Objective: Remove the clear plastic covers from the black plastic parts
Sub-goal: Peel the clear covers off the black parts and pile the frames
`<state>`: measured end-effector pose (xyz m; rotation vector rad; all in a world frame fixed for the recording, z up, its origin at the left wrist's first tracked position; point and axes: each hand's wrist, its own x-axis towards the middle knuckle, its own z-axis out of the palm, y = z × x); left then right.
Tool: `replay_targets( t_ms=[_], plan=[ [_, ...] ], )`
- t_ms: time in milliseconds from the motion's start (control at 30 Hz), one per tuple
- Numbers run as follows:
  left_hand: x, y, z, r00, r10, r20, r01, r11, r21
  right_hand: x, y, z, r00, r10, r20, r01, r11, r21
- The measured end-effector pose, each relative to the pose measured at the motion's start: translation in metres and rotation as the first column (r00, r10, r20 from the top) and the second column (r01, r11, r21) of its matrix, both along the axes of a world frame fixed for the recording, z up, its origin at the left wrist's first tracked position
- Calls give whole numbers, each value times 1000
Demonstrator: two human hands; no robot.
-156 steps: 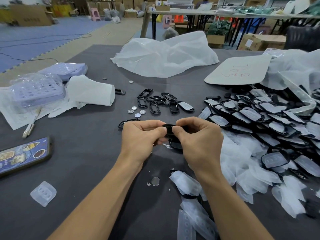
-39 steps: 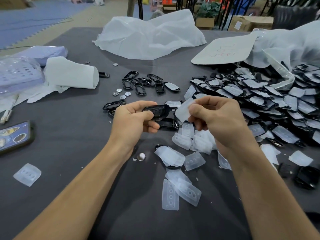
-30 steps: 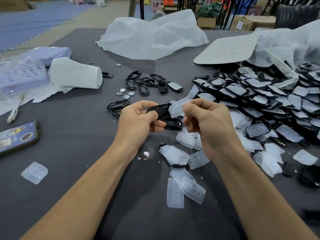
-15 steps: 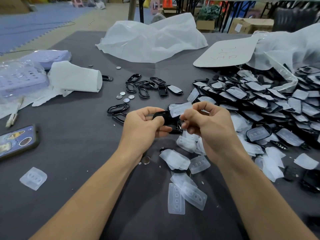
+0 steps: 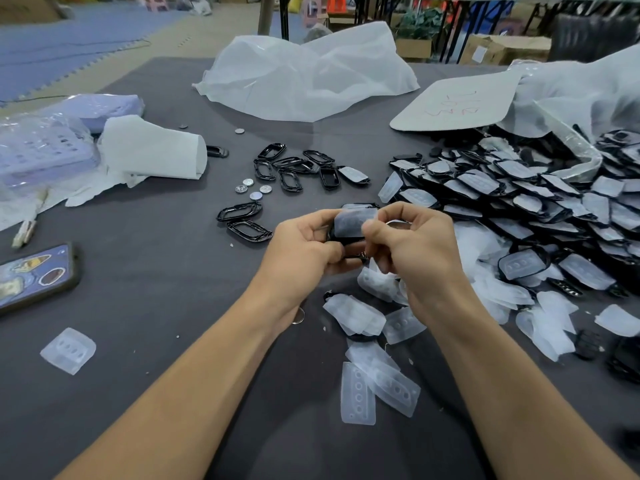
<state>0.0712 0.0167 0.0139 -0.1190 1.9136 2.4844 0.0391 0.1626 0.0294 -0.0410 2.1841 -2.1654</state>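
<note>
Both forearms reach forward over the dark surface (image 5: pixel 138 271). The left hand (image 5: pixel 304 247), fingers curled, clamps its grip on one black part (image 5: pixel 346 240). The right hand (image 5: pixel 415 247) pinches the clear cover (image 5: pixel 353 221) on top of that part. Just left of the hands lie two empty black frames (image 5: pixel 254 210) and, beyond them, four coins (image 5: pixel 265 189).

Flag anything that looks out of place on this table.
One clear cover lies alone at the near left, far from the other loose covers heaped near the middle. Small silver discs sit scattered beside the empty black frames.
</note>
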Motion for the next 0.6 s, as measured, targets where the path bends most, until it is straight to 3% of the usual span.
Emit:
replay_targets(
  t_ms=[167, 433, 600],
  plan=[
    [-1, -5, 0, 998, -34, 56, 28, 994, 107, 1, 2, 4, 995, 79, 58, -77, 996, -46],
    [0, -8, -6, 995, -101, 27, 99, 994, 55, -1, -7, -7, 986, -50, -160, 103, 932, 347],
    [1, -9, -5, 995, -95, 21, 93, 993, 79, 4, -12, -8, 958, -112, -265, 211, 900, 381]
  ],
)
